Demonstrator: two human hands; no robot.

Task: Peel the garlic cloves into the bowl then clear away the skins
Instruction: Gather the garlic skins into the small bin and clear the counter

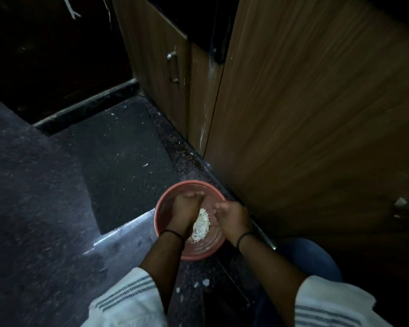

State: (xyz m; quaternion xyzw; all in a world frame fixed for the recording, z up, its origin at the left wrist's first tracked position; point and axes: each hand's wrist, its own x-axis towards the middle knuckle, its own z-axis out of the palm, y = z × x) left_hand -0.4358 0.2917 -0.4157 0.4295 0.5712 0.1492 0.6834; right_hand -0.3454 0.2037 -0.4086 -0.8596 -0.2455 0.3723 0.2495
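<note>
Both hands in bowl [165, 204] on floor: left hand [184, 208] & right hand [232, 214] curled, grip unclear; garlic [201, 224] skins light, brittle — pinch at edges.

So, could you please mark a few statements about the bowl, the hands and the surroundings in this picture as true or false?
1. Both hands are inside the bowl. True: the left hand and right hand reach into the pinkish-red bowl.
2. The bowl is blue. False: it is pinkish-red.
3. A whitish pile lies in the bowl between the hands. True.
4. The bowl stands on a wooden table. False: it sits on the dark speckled floor, beside a wooden cabinet.
5. Each wrist wears a dark band. True: the left band and the right band both show.
6. The arms are bare to the shoulder. False: white striped sleeves cover the upper forearms.
</note>
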